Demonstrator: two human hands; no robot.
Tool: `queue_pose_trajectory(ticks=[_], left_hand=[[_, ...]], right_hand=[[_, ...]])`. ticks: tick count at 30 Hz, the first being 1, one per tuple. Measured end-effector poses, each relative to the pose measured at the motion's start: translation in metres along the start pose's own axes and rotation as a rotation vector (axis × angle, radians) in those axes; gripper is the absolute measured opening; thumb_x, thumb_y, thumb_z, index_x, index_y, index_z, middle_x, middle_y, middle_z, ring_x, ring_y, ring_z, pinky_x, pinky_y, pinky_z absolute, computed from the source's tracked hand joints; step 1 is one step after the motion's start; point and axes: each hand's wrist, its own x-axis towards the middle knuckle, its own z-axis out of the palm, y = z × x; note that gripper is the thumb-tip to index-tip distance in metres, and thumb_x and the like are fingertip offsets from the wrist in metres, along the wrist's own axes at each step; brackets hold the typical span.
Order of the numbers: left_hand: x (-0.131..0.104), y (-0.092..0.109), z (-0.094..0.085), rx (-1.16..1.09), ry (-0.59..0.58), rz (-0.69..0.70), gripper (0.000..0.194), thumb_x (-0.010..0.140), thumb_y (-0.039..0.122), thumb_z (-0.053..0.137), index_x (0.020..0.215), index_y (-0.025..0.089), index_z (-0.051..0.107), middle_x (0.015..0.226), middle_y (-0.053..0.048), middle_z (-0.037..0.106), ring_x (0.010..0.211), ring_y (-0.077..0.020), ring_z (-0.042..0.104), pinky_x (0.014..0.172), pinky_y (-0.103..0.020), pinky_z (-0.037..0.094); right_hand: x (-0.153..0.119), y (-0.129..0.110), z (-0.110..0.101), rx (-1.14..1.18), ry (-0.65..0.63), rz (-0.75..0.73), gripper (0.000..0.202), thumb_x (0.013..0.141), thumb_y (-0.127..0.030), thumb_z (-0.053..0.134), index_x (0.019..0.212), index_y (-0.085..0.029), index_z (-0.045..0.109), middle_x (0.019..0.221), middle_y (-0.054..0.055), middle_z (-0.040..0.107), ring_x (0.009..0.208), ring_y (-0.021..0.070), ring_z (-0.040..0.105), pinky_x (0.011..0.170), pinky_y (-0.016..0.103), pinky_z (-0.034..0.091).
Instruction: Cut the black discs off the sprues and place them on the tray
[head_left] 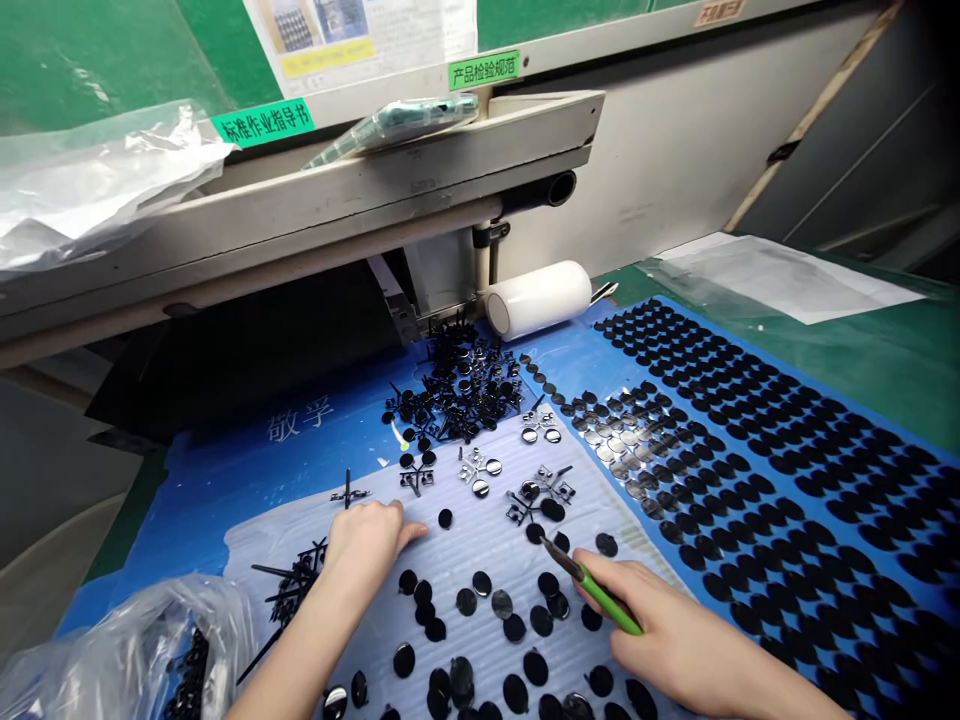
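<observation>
My right hand (637, 610) is closed round green-handled cutters (604, 600), whose dark tip is beside a black disc (535, 533). Just beyond lie black sprues (525, 508) with discs attached. My left hand (369, 540) is by a small black sprue (349, 491), its thumb sticking out to the right; most of its fingers are hidden, so what it holds cannot be made out. Loose black discs (481, 583) are scattered over the pale foam sheet (300, 510) between and below my hands.
A heap of black sprues (472, 390) lies at the back, near a white roll (538, 300). Rows of black discs (750, 400) cover the blue mat on the right. A clear plastic bag (135, 650) stands front left. A shelf (420, 170) overhangs the back.
</observation>
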Motion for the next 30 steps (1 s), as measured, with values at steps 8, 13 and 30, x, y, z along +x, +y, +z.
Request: queue_pose_trajectory(ticks=[8,13,30], left_hand=[[0.015,0.005,0.005,-0.265,0.208,0.027,0.015,0.082,0.028,0.039,0.083,0.021,0.052,0.074,-0.004,0.063,0.069,-0.0191,0.059,0.06,-0.026,0.039],[-0.036,0.042,0.003,-0.416,0.306,0.101,0.017,0.083,0.026,0.037,0.08,0.021,0.053,0.074,-0.004,0.062,0.066,-0.0154,0.057,0.062,-0.023,0.04],[-0.116,0.064,0.021,-1.279,0.603,-0.502,0.016,0.074,0.037,0.052,0.08,0.022,0.053,0.059,0.002,0.052,0.047,-0.0124,0.046,0.043,-0.022,0.037]], right_hand=[[0.019,-0.032,0.03,0.154,-0.01,-0.026,0.016,0.066,-0.006,0.042,0.069,-0.021,0.04,0.063,-0.004,0.044,0.059,0.0134,0.044,0.055,0.024,0.037],[0.032,-0.061,0.057,0.382,0.14,-0.16,0.023,0.077,-0.017,0.045,0.098,-0.022,0.037,0.079,0.0,0.045,0.075,0.0151,0.048,0.072,0.029,0.04],[-0.002,-0.066,0.06,0.847,-0.243,-0.515,0.016,0.087,-0.027,0.039,0.072,-0.022,0.035,0.072,0.001,0.046,0.07,0.0163,0.047,0.065,0.032,0.037]])
